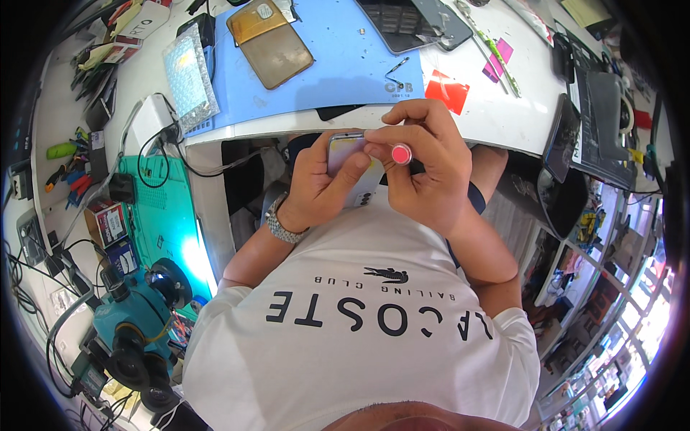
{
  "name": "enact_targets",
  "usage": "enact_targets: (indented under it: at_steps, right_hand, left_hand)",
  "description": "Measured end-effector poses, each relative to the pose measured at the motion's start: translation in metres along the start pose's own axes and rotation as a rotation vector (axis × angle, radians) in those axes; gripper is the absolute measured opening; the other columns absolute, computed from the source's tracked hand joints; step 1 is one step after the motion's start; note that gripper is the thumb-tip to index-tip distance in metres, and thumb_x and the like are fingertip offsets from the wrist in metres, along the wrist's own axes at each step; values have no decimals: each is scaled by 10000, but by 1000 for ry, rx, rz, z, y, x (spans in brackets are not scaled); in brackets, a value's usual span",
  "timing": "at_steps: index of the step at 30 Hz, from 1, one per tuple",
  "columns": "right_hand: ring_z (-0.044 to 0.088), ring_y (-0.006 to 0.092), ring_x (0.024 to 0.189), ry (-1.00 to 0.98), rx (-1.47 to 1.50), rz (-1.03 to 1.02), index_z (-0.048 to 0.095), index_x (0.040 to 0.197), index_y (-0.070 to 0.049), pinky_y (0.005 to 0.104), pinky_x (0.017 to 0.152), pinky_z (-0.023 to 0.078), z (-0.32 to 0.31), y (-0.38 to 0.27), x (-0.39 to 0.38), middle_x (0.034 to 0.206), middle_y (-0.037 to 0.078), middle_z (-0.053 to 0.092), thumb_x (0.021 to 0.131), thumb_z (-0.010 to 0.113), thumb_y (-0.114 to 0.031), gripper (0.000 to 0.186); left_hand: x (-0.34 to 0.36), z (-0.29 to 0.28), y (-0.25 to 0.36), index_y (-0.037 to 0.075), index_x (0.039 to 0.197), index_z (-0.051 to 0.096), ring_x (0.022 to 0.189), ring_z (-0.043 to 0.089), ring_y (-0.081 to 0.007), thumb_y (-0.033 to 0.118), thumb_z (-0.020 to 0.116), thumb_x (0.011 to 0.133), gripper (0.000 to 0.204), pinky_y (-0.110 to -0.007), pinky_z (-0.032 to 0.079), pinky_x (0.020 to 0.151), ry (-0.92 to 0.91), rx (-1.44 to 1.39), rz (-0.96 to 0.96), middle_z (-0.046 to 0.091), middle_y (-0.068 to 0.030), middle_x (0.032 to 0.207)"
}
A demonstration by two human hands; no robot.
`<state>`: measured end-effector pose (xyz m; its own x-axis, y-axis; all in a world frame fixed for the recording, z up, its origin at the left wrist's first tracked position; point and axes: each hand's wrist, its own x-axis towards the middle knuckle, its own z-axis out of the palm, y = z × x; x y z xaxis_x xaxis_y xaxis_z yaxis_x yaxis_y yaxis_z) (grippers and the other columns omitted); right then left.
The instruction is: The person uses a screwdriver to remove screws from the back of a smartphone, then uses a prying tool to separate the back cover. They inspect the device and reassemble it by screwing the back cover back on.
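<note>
My left hand [316, 176] is wrapped round a phone [341, 152], held just off the front edge of the table. Its surface has a pale lilac and yellow sheen, and its upper edge faces away from me. In my right hand [431, 161] is a slim tool with a round pink end cap [402, 154], which points toward the camera. My right thumb and forefinger meet at the phone's right upper corner. The tool's far end is hidden by the fingers.
Beyond my hands, a blue mat [316, 93] bears a brown phone case [272, 44]. A dark-screened phone [402, 25] and a red sheet [447, 91] lie to the right. Bubble wrap [190, 75] lies left. A teal microscope [136, 316] stands at lower left, beside a green mat [154, 208].
</note>
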<state>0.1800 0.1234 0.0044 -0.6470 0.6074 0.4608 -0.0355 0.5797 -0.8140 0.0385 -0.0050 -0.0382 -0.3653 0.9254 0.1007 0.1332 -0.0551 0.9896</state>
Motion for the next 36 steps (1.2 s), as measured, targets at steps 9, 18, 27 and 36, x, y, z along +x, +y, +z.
enact_targets:
  at_steps: [9,18,27,36]
  right_hand:
    - [625,263,818,-70,110,156,691,971,11,311,685,529,-10,-3,-11,934,118,602,791,677,149,227]
    - [601,109,613,-242,84,431,678,975,24,257,584,470,-37,-13,5,684,64,629,895,677,40,82]
    - [572,59,563,-475,74,663,722,883,29,228,531,434,-56,4,40,612,11,613,755,735,-68,161]
    - [609,199,566,-665,-112,383,739,792,40,328,574,493,-60,9,67,617,109,637,702,793,-43,133]
  left_hand:
    - [-6,6,-12,13,1435,322,1148,624,-188,157,731,976,631,-311,505,954,-48,-153,-68,609,-178,1303]
    - [-3,15,-23,72,1353,249,1207,592,-229,73,741,951,636,-353,512,979,-127,-138,216,556,-203,1338]
    - [11,18,-33,97,1188,293,1128,645,-217,58,691,979,451,-336,543,921,-245,-291,115,526,-215,1344]
    - [14,23,-29,98,1084,273,1082,700,-274,-1,619,1000,370,-364,603,851,-337,-392,22,506,-148,1184]
